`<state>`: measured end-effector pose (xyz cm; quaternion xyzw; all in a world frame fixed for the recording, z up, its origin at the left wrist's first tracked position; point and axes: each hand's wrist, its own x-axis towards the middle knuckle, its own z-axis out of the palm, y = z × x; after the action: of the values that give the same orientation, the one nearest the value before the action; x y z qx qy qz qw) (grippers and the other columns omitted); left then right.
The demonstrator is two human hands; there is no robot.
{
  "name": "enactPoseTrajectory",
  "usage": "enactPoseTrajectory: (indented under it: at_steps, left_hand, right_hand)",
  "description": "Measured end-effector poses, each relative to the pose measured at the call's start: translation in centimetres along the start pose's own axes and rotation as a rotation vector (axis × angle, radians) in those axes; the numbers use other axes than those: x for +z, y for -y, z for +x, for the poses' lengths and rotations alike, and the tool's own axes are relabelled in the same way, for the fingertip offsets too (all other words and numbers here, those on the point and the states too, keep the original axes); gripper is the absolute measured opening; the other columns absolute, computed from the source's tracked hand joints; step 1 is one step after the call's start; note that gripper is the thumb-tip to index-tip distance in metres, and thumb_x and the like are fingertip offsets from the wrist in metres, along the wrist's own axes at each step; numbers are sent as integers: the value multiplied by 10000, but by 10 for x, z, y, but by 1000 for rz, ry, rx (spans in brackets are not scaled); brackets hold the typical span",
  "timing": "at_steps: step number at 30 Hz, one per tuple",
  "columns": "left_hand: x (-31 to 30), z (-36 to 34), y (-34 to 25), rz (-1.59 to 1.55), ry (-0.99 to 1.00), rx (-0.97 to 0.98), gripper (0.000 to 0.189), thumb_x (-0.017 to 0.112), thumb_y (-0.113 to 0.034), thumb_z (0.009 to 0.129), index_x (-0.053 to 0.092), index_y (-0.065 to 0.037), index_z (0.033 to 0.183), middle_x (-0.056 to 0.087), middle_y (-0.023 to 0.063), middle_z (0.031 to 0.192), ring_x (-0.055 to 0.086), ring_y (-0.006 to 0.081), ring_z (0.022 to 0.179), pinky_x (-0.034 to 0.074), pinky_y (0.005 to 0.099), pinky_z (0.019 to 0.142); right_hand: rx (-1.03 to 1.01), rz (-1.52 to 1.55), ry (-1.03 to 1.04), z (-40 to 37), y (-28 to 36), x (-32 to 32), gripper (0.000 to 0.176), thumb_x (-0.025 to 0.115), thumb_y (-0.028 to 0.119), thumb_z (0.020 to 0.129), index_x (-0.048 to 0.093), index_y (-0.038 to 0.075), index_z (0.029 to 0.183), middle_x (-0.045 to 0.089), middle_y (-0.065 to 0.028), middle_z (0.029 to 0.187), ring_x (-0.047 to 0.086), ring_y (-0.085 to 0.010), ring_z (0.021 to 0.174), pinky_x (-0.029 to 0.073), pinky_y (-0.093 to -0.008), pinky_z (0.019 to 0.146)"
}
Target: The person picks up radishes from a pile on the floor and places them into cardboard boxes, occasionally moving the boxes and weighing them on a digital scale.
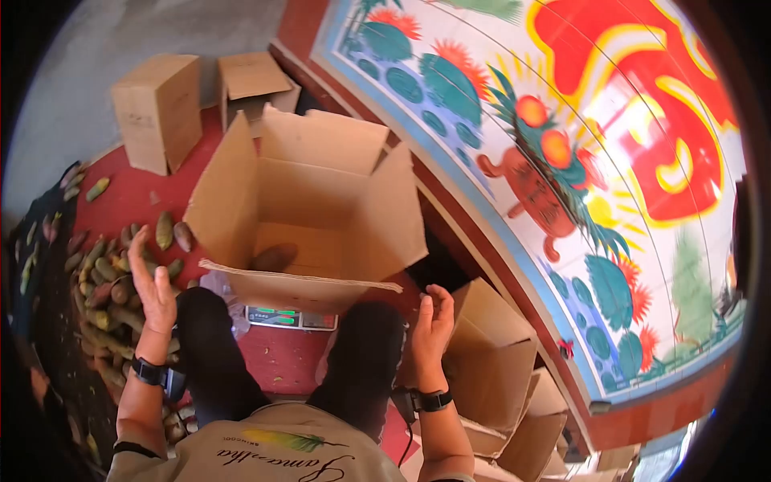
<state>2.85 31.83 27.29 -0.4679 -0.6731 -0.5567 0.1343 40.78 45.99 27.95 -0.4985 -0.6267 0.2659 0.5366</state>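
Observation:
My left hand [155, 291] is raised beside the pile of oblong green, brown and reddish produce [104, 277], its fingers stretched out and nothing in it. My right hand [434, 325] is held up beyond my right knee with its fingers apart and loosely bent, also holding nothing. Between and beyond my hands stands a large cardboard box [313, 189] with its flaps up. Inside it lies a single dark brown oblong piece [274, 257]. Under the box's near side shows a digital scale [273, 316] with a lit green display. Clear plastic [227, 299] lies beside the scale.
Two more cardboard boxes, a closed one [157, 112] and one with a raised flap [255, 80], stand at the back. To my right is another open box [490, 353], near the painted tile wall [514, 104]. Red covering [132, 181] lies on the floor.

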Motion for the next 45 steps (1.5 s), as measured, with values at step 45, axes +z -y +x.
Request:
enactPoseTrajectory:
  at_steps: [45]
  left_hand:
    - [82, -14, 5, -875, 238, -978, 376, 444, -379, 890, 463, -107, 1148, 533, -7, 893, 502, 90, 821, 419, 268, 723]
  right_hand:
    - [591, 501, 308, 49, -72, 92, 445, 405, 394, 900, 433, -1, 1102, 555, -108, 949, 555, -201, 855, 451, -352, 757]
